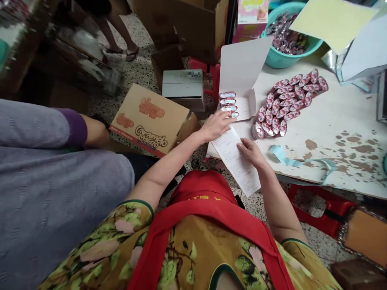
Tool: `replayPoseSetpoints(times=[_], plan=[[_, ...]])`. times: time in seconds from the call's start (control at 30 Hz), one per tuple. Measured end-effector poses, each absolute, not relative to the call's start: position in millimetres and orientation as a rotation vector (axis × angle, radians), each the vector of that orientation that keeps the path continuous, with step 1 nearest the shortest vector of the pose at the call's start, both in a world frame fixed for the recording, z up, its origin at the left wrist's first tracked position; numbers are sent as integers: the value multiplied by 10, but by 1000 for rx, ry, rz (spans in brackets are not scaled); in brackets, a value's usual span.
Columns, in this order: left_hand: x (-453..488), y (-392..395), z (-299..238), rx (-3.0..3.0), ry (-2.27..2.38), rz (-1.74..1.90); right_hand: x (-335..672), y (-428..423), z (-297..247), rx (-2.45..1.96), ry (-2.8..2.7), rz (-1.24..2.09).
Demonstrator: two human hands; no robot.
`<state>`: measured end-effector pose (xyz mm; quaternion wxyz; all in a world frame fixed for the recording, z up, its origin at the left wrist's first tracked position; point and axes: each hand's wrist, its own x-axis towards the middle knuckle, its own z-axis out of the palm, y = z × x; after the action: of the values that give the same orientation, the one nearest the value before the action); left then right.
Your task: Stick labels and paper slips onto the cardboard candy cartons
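My right hand is closed on the edge of a long white printed paper sheet, thumb on top. The sheet slants down toward my lap. At its upper end is my left hand, fingers stretched out over the front corner of an open white carton. Whether these fingers touch the sheet cannot be made out. Inside the carton, several oval-ended packets stand in a column along the left side. To the right, a cluster of similar pink and silver packets stands close together on the white table.
A teal basin of small shiny pieces sits at the back. Light-blue strip lies near the table's front edge. On the left are a brown cardboard box and a person's grey-clad leg. A red stool stands under the table.
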<state>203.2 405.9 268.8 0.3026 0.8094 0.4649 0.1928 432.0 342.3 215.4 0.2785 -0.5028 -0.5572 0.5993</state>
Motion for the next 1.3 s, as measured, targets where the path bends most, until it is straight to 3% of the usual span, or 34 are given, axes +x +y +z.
replayPoseSetpoints(times=[0.17, 0.53, 0.6, 0.77, 0.93, 1.0, 1.17, 1.3], plan=[[2126, 4087, 2465, 2219, 1021, 265, 4264, 3500, 2283, -1476, -1696, 1521], [1940, 3645, 2290, 1913, 940, 524, 4360, 3589, 1891, -1544, -1614, 1740], [1848, 3497, 2359, 1793, 1013, 603, 4401, 3661, 1704, -1696, -1723, 1604], [1466, 3379, 2373, 1309, 1686, 1081, 4500, 3926, 1288, -2014, -1880, 1219], [1163, 3483, 2170, 1102, 1927, 1224, 4206, 3919, 1290, -2086, -1896, 556], [1132, 3443, 2147, 1178, 2039, 1237, 3883, 3817, 1463, -1927, -1684, 667], [1171, 3251, 2178, 1297, 2173, 1236, 2872, 3591, 1984, -1473, -1059, 1589], [1090, 3188, 2099, 1155, 2152, 1246, 2428, 3609, 2060, -1399, -930, 1871]])
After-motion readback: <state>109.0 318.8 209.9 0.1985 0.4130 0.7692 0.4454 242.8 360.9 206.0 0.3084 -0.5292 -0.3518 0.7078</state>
